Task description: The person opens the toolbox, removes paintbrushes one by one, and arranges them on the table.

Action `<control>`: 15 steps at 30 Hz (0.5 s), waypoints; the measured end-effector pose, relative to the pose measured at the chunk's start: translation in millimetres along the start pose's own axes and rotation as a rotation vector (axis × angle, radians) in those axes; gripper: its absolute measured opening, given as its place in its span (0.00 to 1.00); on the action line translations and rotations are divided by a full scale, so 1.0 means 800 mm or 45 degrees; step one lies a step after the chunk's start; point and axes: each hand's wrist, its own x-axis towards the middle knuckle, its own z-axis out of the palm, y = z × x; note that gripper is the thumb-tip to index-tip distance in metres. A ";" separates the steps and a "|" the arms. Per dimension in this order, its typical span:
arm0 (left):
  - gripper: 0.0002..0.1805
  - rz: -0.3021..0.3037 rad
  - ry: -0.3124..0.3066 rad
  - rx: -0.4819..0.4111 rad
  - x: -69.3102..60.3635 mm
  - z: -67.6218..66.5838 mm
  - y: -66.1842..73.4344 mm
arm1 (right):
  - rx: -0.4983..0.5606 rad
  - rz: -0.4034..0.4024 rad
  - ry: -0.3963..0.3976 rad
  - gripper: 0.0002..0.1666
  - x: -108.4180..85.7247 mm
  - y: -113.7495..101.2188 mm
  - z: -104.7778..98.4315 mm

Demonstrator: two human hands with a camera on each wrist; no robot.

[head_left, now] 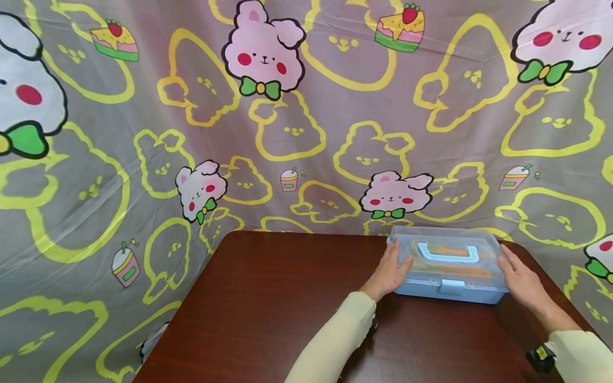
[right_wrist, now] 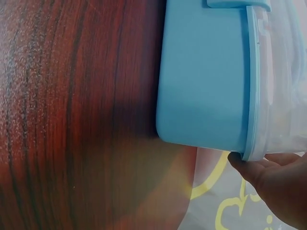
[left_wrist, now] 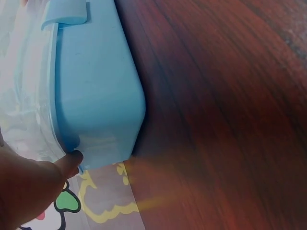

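A storage box (head_left: 450,274) with a light blue base, a clear lid and a blue top handle (head_left: 449,252) sits at the table's right side. My left hand (head_left: 390,274) lies against its left end, fingers fairly straight. On the opposite end my right hand (head_left: 522,276) rests with extended fingers. Up close in the left wrist view, the left thumb (left_wrist: 72,162) touches the lid's rim. The right wrist view shows the right thumb (right_wrist: 240,160) at the rim by the blue base (right_wrist: 206,86). The front latch (head_left: 451,288) lies over the lid's edge. Orange and yellowish items show blurrily through the lid.
The box stands on a dark reddish-brown wooden table (head_left: 268,303), near its back right corner. A grey curtain (head_left: 330,133) with rabbit and yellow outline prints hangs behind the table and along its sides.
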 end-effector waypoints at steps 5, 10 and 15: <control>0.38 0.001 -0.009 -0.010 0.002 -0.002 -0.002 | 0.011 0.024 0.003 0.35 0.000 -0.001 0.001; 0.38 0.011 -0.005 -0.017 0.001 -0.005 -0.004 | 0.025 0.033 0.012 0.35 -0.001 -0.002 0.003; 0.38 0.018 -0.005 -0.029 -0.004 -0.006 -0.008 | 0.005 0.029 0.005 0.35 -0.005 -0.005 0.006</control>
